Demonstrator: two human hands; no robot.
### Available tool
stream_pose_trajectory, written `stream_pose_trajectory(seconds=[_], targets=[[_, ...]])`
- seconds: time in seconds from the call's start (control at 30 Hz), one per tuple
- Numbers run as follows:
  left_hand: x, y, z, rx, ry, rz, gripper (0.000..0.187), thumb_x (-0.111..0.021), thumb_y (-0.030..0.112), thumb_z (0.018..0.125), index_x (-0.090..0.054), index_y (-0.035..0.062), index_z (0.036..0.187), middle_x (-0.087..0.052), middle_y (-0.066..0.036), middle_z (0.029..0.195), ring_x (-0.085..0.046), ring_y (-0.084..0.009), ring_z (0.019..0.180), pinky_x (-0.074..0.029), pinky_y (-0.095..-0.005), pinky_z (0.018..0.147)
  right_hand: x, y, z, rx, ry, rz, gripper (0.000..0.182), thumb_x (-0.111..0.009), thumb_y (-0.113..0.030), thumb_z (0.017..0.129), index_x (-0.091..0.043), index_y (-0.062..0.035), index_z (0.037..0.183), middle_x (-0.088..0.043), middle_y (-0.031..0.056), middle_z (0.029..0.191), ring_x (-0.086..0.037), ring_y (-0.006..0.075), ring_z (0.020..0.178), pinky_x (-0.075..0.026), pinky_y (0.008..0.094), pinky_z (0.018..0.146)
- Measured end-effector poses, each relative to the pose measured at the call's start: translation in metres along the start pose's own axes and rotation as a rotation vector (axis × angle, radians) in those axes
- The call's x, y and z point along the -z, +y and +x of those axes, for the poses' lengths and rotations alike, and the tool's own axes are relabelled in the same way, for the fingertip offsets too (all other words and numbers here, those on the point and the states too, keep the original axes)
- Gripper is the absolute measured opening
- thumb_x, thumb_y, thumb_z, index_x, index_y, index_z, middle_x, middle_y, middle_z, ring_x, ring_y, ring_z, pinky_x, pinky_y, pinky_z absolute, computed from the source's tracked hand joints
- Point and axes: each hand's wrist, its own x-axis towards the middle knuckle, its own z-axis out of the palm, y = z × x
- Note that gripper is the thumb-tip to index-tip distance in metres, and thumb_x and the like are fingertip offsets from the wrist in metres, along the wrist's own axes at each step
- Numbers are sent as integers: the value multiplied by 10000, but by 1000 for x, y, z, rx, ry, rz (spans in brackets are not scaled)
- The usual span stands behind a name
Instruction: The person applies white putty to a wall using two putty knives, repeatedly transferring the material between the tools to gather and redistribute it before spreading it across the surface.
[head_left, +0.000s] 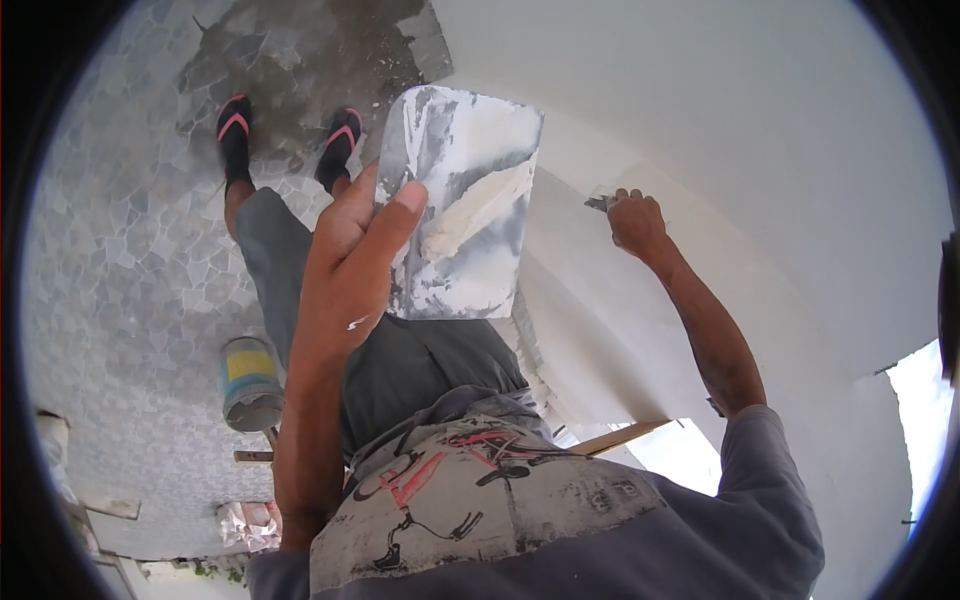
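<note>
My left hand [345, 260] grips a flat plastering plate [512, 255] by its near-left edge, thumb pressed on top and fingers underneath. White putty [478, 212] is smeared over the plate, with a thicker ridge running diagonally across it. A white spot marks the back of that hand. Out to the right, my right hand [637, 222] is closed round a small putty knife [598, 200], of which only a dark bit shows beyond the fingers. Its end is right at the pale wall [800, 200], and most of the tool is hidden by the hand.
A bucket [252, 385] with a yellow band is on the stone-patterned floor [130, 230] at left. My feet in pink-strapped flip-flops [235, 125] stand near a wet-looking dark patch [290, 60]. Farther down are a crumpled bag [250, 525] and a wooden piece [620, 437].
</note>
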Motion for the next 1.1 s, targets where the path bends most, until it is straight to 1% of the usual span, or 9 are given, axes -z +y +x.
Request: stream_pose_trajectory(seconds=[0.13,0.27,0.43,0.57,0.73,0.83,0.9,0.97,1.1], targets=[[-2,4,-3,-54,29,-28,438,-504,210,1002,-497,-68,1340,-623,-88,1179,-538,-113,1042,-376,-247,976,47,-40,-20,65,-116,160,186,-602,-7,755,-653,7,933,-640,135,915,-638,287,866,-546,411,719],[0,3,-4,-41,13,-110,467,-497,126,985,-431,-92,1392,-599,-132,1242,-584,-140,1082,-433,-252,945,72,-3,-15,-46,-94,195,235,-576,10,761,-642,-9,985,-640,136,967,-637,299,918,-552,427,763],[2,-2,-3,-32,-14,-68,463,-490,121,989,-426,-91,1395,-604,-136,1236,-594,-142,1075,-448,-256,932,30,83,-10,-196,-123,53,186,-582,6,764,-651,-11,936,-635,155,977,-638,329,905,-555,440,750],[0,-7,-4,-30,-5,-37,453,-496,151,995,-447,-86,1379,-611,-119,1219,-579,-133,1065,-429,-252,938,-2,101,-19,-194,-129,56,159,-606,-22,756,-669,-11,901,-637,153,964,-636,323,900,-553,440,745],[-9,-6,-3,-3,-32,-101,437,-504,204,1005,-491,-74,1342,-626,-89,1183,-539,-115,1064,-378,-241,969,19,57,-35,-122,-161,2,141,-615,-53,760,-687,-26,877,-645,135,966,-635,299,902,-544,417,721],[-10,-2,-5,-22,-50,-96,439,-505,201,1004,-489,-75,1344,-631,-92,1170,-540,-120,1062,-375,-243,974,37,4,-61,-58,-40,28,181,-613,-55,790,-673,22,943,-643,142,970,-617,276,903,-510,391,751],[-8,-3,-5,-31,-44,-20,445,-506,198,1003,-483,-80,1350,-631,-96,1175,-539,-123,1075,-370,-245,983,42,-25,-75,-36,-33,53,349,-648,-15,744,-636,35,1089,-633,130,995,-607,281,920,-500,394,802],[-7,-2,-6,-31,-37,-12,451,-506,196,1002,-477,-84,1356,-630,-100,1182,-537,-126,1089,-365,-246,992,58,-45,-81,4,-86,108,368,-633,-31,775,-611,60,1131,-626,153,1030,-599,279,932,-494,388,808],[-5,-2,-12,-21,-36,-80,465,-507,196,1004,-463,-89,1369,-625,-108,1202,-533,-130,1111,-360,-248,1003,61,-54,-70,-36,206,-48,363,-612,-48,798,-592,95,1130,-607,187,1049,-584,271,953,-486,385,817]])
